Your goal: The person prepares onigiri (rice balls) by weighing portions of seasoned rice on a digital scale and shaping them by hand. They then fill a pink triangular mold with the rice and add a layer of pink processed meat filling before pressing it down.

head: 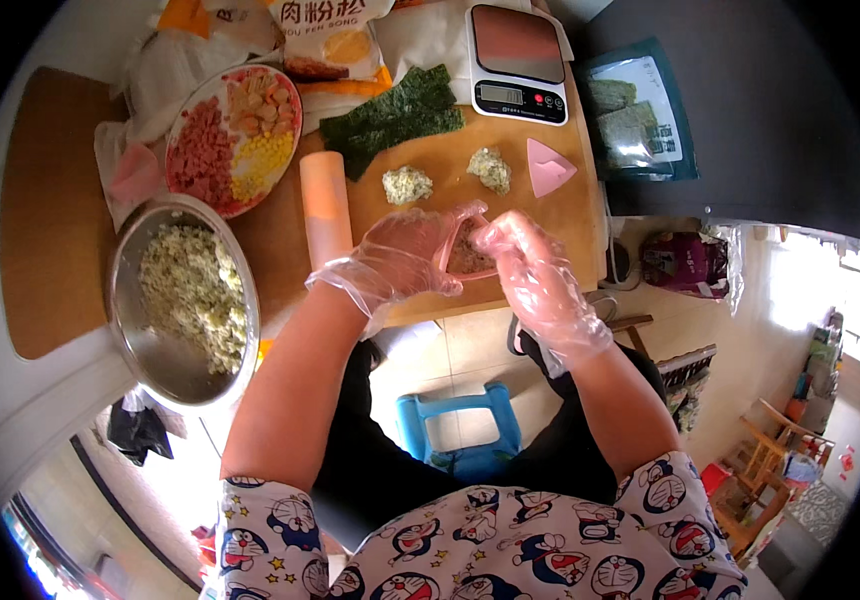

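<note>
My left hand (413, 244), in a clear plastic glove, grips a pink triangular mould (484, 275) by its left side near the table's front edge. Inside the mould lies a brownish, crumbly food (466, 255). My gloved right hand (538, 277) has its fingers bunched at the mould's right side; whether they hold anything is hidden. Just beyond are two lumps of rice mixed with green bits, a left lump (406, 185) and a right lump (490, 170). A pink triangular press piece (550, 167) lies to their right.
Left stand a steel bowl (174, 367) of rice mix and a plate (173, 146) of diced pink meat, corn and other pieces. An orange cylinder (326, 206), nori sheets (400, 112), a printed food bag (332, 45) and a digital scale (520, 101) lie behind. A nori packet (640, 112) is right.
</note>
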`<state>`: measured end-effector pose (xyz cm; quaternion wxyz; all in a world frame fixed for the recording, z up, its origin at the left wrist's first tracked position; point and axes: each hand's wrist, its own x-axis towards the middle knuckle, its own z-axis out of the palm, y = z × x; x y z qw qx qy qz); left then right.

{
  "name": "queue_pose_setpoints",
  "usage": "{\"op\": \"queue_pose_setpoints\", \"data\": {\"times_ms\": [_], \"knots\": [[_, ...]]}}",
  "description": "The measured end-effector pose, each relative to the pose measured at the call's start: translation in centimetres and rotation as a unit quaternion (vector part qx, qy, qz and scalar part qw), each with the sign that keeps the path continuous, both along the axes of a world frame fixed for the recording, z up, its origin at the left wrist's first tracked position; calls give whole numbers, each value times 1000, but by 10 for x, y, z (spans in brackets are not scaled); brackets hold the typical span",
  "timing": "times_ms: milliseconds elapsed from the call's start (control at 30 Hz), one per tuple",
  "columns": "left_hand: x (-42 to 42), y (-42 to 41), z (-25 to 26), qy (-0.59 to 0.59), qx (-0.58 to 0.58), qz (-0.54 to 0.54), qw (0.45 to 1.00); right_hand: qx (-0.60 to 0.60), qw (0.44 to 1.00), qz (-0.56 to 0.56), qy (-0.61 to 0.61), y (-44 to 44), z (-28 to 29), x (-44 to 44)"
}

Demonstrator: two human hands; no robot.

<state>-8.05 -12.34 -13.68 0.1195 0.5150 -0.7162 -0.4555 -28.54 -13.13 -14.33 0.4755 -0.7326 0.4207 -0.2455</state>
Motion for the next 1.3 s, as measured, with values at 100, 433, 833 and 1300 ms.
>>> {"op": "queue_pose_setpoints", "data": {"times_ms": [100, 433, 833, 1300], "knots": [[4, -1, 11, -24, 60, -3, 998, -144, 963, 120, 195, 17, 26, 0], [-2, 3, 3, -15, -20, 10, 1000, -223, 917, 140, 299, 25, 10, 13], [-2, 4, 7, -10, -9, 19, 1000, -250, 909, 135, 305, 23, 4, 15], [-4, 0, 1, -39, -23, -26, 999, -181, 912, 155, 334, 18, 31, 23]]}}
